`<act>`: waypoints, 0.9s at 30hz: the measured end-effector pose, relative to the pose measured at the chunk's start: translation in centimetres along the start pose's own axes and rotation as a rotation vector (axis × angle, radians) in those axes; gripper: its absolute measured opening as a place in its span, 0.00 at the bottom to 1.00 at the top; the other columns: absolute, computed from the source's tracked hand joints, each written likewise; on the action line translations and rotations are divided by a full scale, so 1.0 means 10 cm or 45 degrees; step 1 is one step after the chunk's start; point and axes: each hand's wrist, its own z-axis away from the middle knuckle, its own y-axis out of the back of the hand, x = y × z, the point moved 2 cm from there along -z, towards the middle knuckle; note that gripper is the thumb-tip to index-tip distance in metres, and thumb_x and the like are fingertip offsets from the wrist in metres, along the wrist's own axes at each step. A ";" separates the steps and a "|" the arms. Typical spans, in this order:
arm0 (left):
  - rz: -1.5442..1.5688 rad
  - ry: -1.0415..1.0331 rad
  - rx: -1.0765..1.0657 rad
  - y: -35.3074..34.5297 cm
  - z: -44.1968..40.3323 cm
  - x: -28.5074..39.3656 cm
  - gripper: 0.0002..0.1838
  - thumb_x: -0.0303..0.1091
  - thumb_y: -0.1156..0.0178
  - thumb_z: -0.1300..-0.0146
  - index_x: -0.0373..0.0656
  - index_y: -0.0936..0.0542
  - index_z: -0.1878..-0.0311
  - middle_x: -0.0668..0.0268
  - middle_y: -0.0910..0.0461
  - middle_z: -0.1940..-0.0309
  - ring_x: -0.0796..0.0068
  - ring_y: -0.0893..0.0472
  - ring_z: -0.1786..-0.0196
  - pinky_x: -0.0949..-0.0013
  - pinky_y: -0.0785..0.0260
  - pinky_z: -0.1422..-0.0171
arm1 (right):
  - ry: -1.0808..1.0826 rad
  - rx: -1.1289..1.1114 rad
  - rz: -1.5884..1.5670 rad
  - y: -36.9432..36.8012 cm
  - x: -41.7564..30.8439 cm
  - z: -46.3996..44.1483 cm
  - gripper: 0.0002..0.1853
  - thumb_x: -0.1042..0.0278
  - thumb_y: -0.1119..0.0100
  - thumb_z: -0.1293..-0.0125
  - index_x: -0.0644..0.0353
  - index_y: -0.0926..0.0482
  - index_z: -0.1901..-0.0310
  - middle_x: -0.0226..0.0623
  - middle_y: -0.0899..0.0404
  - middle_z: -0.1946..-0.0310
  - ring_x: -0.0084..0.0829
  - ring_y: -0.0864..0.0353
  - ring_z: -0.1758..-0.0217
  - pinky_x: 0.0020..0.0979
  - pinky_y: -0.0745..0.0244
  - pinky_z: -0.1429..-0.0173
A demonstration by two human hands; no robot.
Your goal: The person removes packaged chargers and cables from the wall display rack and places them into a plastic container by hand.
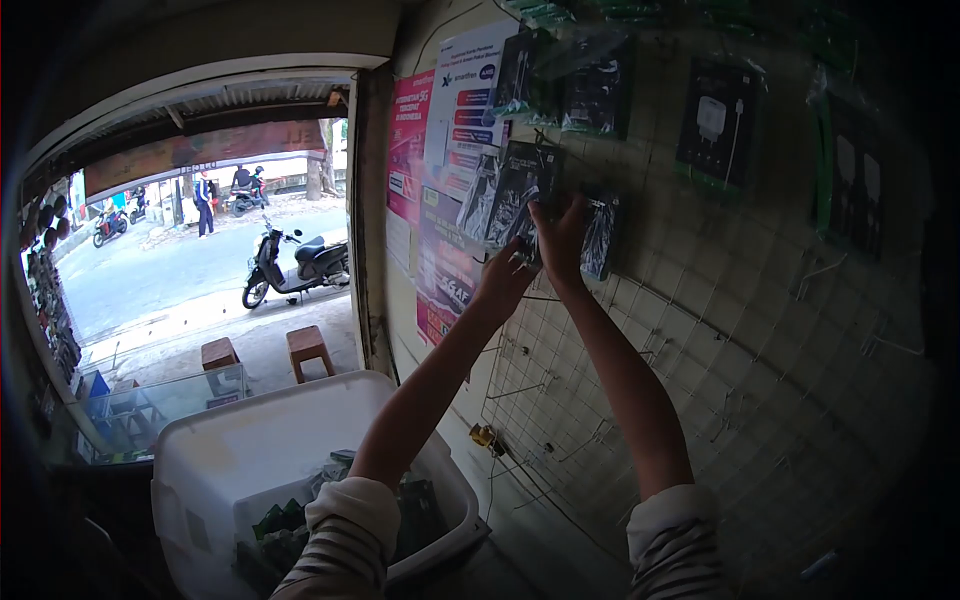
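Note:
Both my arms reach up to a dark accessory packet in clear plastic, hanging on the wire grid at the wall. My left hand has its fingers closed at the packet's lower edge. On the packet's right side is my right hand, its thumb against the plastic and its fingers bent. Another shiny packet hangs just behind the right hand. Left of the gripped packet, a further plastic-wrapped packet overlaps the posters. What exactly is inside the gripped packet is too dark to tell.
Below stands a white plastic tub with several dark green packets. Wire grid with hooks covers the wall at right; a charger packet hangs higher. A glass showcase, stools and a parked scooter are at left.

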 end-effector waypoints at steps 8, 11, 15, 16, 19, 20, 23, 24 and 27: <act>-0.191 -0.222 -0.059 -0.04 0.38 0.51 0.13 0.34 0.53 0.42 0.37 0.33 0.57 0.63 0.30 0.65 0.69 0.28 0.62 0.70 0.34 0.57 | 0.022 -0.070 -0.257 -0.29 -0.43 0.12 0.22 0.67 0.42 0.50 0.66 0.39 0.56 0.40 0.31 0.64 0.30 0.30 0.61 0.28 0.36 0.57; -0.333 -0.350 0.122 0.19 0.77 0.76 0.17 0.38 0.50 0.43 0.38 0.33 0.55 0.60 0.34 0.55 0.67 0.32 0.52 0.71 0.36 0.53 | -0.099 -0.170 -0.390 -0.36 -0.68 0.41 0.21 0.67 0.44 0.48 0.63 0.38 0.55 0.39 0.30 0.65 0.27 0.28 0.64 0.26 0.34 0.61; -1.320 -1.258 0.557 0.48 1.66 1.31 0.44 0.41 0.42 0.50 0.50 0.63 0.39 0.55 0.52 0.43 0.60 0.48 0.40 0.58 0.54 0.38 | -0.324 -0.401 -0.442 -0.55 -1.04 1.07 0.20 0.62 0.48 0.44 0.61 0.38 0.53 0.38 0.30 0.66 0.27 0.29 0.63 0.27 0.34 0.61; -1.275 -1.189 0.403 0.50 1.87 1.40 0.44 0.39 0.43 0.49 0.51 0.64 0.39 0.55 0.53 0.43 0.60 0.48 0.40 0.58 0.54 0.38 | -0.309 -0.467 -0.471 -0.63 -1.07 1.28 0.19 0.61 0.49 0.44 0.60 0.38 0.53 0.38 0.30 0.67 0.27 0.29 0.62 0.28 0.34 0.60; -1.404 -1.016 0.144 0.53 2.53 1.55 0.45 0.29 0.44 0.49 0.51 0.67 0.39 0.51 0.49 0.43 0.65 0.44 0.41 0.61 0.50 0.39 | -0.332 -0.703 -0.538 -0.91 -1.24 1.93 0.19 0.60 0.53 0.41 0.58 0.40 0.51 0.37 0.33 0.68 0.27 0.29 0.62 0.30 0.35 0.58; -1.438 -0.953 0.254 0.62 2.77 1.57 0.45 0.27 0.44 0.49 0.50 0.67 0.39 0.51 0.45 0.45 0.65 0.40 0.43 0.63 0.46 0.41 | -0.488 -0.807 -0.697 -1.00 -1.31 2.15 0.19 0.60 0.54 0.41 0.58 0.41 0.50 0.37 0.33 0.68 0.27 0.29 0.63 0.29 0.34 0.59; -1.508 -0.836 0.586 0.99 3.52 1.63 0.45 0.26 0.45 0.49 0.49 0.67 0.39 0.52 0.38 0.49 0.66 0.34 0.48 0.65 0.40 0.46 | -0.794 -1.045 -0.883 -1.27 -1.55 2.86 0.18 0.62 0.56 0.40 0.59 0.42 0.50 0.37 0.32 0.68 0.27 0.27 0.66 0.26 0.32 0.64; -1.524 -0.777 0.728 1.17 3.80 1.62 0.44 0.25 0.45 0.49 0.48 0.67 0.39 0.52 0.35 0.51 0.67 0.32 0.50 0.66 0.37 0.48 | -0.798 -1.141 -0.841 -1.35 -1.63 3.11 0.18 0.62 0.56 0.40 0.59 0.42 0.50 0.37 0.32 0.68 0.27 0.27 0.67 0.25 0.32 0.66; -1.483 -0.719 1.033 1.46 4.61 1.67 0.43 0.26 0.45 0.49 0.50 0.65 0.39 0.53 0.33 0.54 0.69 0.29 0.53 0.66 0.36 0.50 | -0.837 -1.370 -0.861 -1.57 -1.80 3.95 0.19 0.63 0.54 0.40 0.59 0.43 0.49 0.38 0.32 0.67 0.26 0.26 0.69 0.25 0.32 0.70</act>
